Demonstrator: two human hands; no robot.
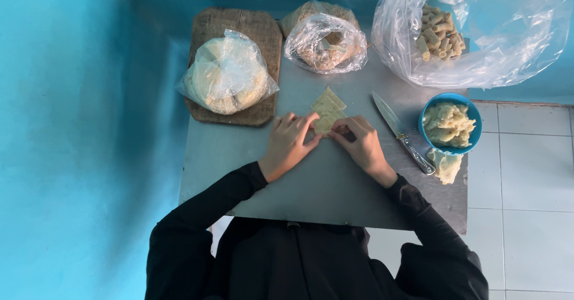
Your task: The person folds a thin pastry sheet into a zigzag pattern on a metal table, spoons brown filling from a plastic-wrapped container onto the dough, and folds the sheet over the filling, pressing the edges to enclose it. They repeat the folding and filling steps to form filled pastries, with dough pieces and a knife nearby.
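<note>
Hands first: my left hand (289,143) and right hand (360,144) meet at the middle of the table (311,186), both set on the wrapper (327,112). I see the left fingers (305,124) pinching the near left edge of that pale sheet, and the right fingers (342,128) pinching its near right edge, so each hand grasps the wrapper. It lies flat on the grey metal, its far corners pointing away from me, and it looks like a few thin square sheets overlapping; I cannot tell how many.

Just right of my right hand I see a knife (400,134) lying slantwise, blade away from me and handle toward me. Beside its handle stands a blue bowl (475,121) heaped with pale filling (447,124), and a lump of the same stuff (446,165) sits on the table touching the bowl's near side.

On the far left a wooden board (239,25) carries a clear bag of round flat sheets (228,74). Next to it, at the far middle, is a small bag (326,40) of crumbs, open at the top. On the far right a large clear bag (502,37) holds rolled pieces (439,34), heaped in its left part.

Black sleeves (221,198) cover both my arms to the wrists.
</note>
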